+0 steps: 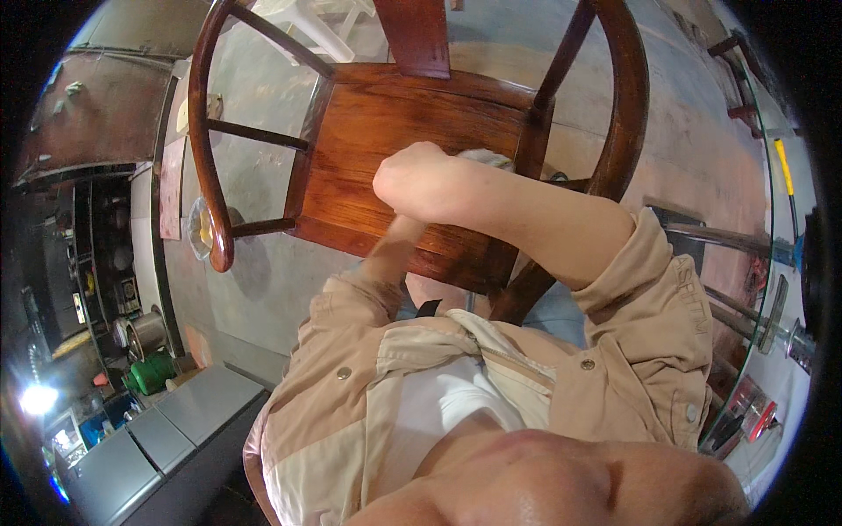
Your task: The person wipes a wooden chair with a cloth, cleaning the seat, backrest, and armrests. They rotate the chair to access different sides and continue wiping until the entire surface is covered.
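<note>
A varnished reddish-brown wooden armchair stands before me, with its seat, curved armrest and back splat in view. Over the seat, my right hand is bent at the wrist, its fingers hidden from me. My left forearm passes beneath the right one, and that arm covers most or all of my left hand. A whitish cloth or glove shows beyond my right forearm, near the seat's right side. Whether either hand grips it cannot be made out.
Beyond the chair is a white plastic stool. A clear plastic bag with something yellow lies by the left armrest. Grey cabinets and a green motor-like machine stand at left. On the right, a glass-edged table bears tools.
</note>
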